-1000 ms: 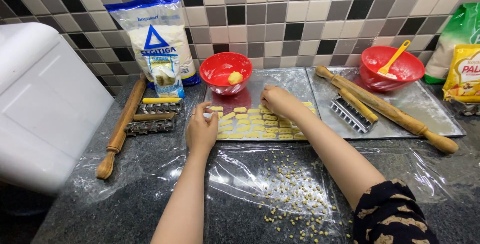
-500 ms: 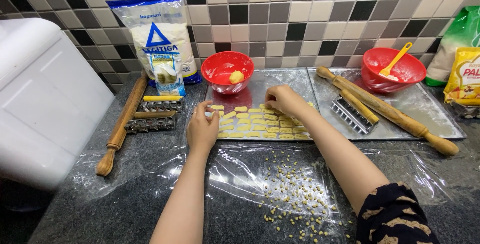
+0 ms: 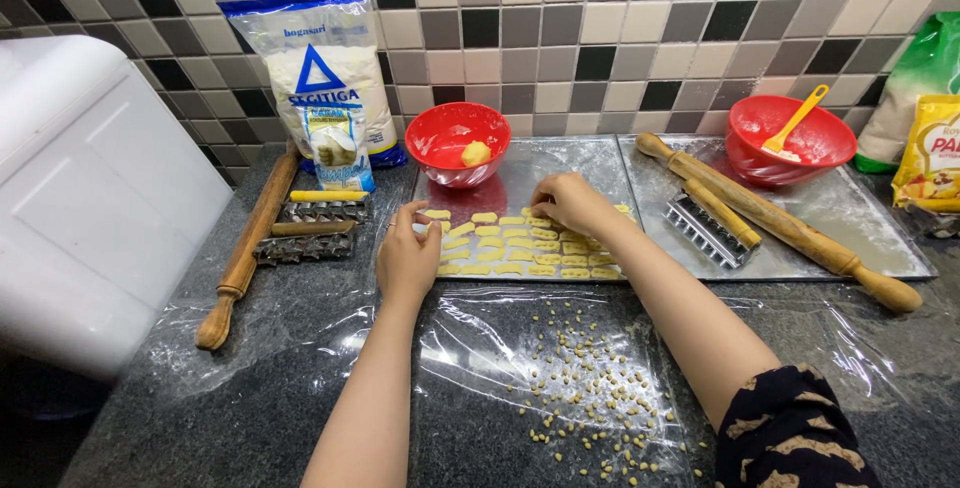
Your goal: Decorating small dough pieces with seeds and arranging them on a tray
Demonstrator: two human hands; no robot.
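My left hand [image 3: 407, 260] sits at the near-left corner of the metal tray [image 3: 590, 163], fingers curled in a loose pinch just over a shaped dough piece [image 3: 437, 215]; can't tell if the tips actually have it or only touch it. My right hand [image 3: 567, 203] is further in and to the right, fingertips down on the rows of dough pieces [image 3: 540, 246], pinching lightly at one near the top row; a firm hold isn't visible.

Progress, my read: several rows already laid out between and just beyond both hands, filling only the near strip of this tray. The far half is bare. Just past my left hand, the red bowl [image 3: 455, 140] has a small dough lump [image 3: 476, 154] left, so a little more to shape. The second tray [image 3: 850, 223] right of my right hand carries no pieces, just a rolling pin [image 3: 780, 220] and a ridged cutter [image 3: 708, 231].

Toward me from both hands, dough crumbs [image 3: 585, 388] scattered on the plastic sheet [image 3: 300, 333]. Left of my left hand: another rolling pin [image 3: 245, 248], more ridged cutters [image 3: 312, 230], a flour bag [image 3: 320, 73].
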